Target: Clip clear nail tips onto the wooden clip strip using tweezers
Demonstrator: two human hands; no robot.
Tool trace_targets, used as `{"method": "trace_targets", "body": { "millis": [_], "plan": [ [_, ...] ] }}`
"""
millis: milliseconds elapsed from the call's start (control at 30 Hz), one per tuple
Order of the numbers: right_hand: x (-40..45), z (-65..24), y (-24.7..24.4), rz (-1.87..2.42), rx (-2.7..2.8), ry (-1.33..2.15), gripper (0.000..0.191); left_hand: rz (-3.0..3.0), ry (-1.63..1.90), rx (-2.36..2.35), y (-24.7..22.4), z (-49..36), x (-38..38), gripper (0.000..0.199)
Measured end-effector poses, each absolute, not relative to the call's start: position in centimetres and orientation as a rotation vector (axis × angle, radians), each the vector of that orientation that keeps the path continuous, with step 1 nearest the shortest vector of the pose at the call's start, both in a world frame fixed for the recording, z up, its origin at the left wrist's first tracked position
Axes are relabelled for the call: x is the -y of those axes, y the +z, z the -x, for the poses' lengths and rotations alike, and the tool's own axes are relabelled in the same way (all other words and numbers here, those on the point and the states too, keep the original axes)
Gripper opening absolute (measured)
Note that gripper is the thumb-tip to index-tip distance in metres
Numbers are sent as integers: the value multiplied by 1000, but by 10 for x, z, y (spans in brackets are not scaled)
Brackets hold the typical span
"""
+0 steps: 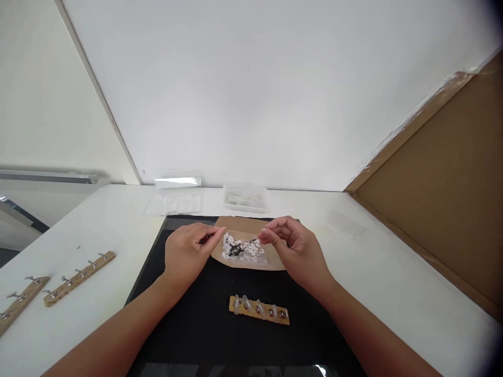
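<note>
Where my left hand (186,251) is: at the white pieces' (255,255) left edge, thumb and forefinger pressed together; whether pinching anything, I cannot tell.
My right hand (302,248): opposite, thumb and forefinger together, contents likewise unclear.
White pieces: heaped with black bits (234,250) over a brown sheet (234,223).
Wooden strip (253,306): nearer me, on the black mat (196,327).

**Hidden or unreadable spots**

Left hand (190,248): fingers hide whatever's in the pinch. Right hand (298,246): item at fingertips too small to identify. White and dark bits (244,250): too fine to name. Brown paper (236,223): partly behind right hand. Rear plastic box (245,209): contents blurred. Leftmost wooden strip (29,295): cut by left edge. Black mat (204,337), forearms (126,322): cut by bottom edge.
</note>
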State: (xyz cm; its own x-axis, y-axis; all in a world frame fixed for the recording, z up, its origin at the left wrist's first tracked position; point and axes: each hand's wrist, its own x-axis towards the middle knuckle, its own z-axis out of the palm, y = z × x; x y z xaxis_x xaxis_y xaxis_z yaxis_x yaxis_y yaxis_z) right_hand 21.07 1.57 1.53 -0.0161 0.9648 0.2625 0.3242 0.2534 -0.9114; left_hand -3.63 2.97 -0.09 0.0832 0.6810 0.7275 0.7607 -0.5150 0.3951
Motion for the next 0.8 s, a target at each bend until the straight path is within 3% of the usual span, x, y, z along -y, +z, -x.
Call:
{"method": "trace_targets", "body": {
  "millis": [500, 700, 800],
  "plan": [
    [-17, -214, 13, 1273, 1575, 752, 29, 2451, -1319, 1330, -6, 33, -28, 17],
    [-17, -213, 12, 1251, 1551, 786, 27, 2537, -1297, 1220, -11, 34, -30, 52],
    [-16, -212, 12, 1240, 1521, 821, 28, 2605, -1317, 1219, -10, 32, -27, 58]
  ]
}}
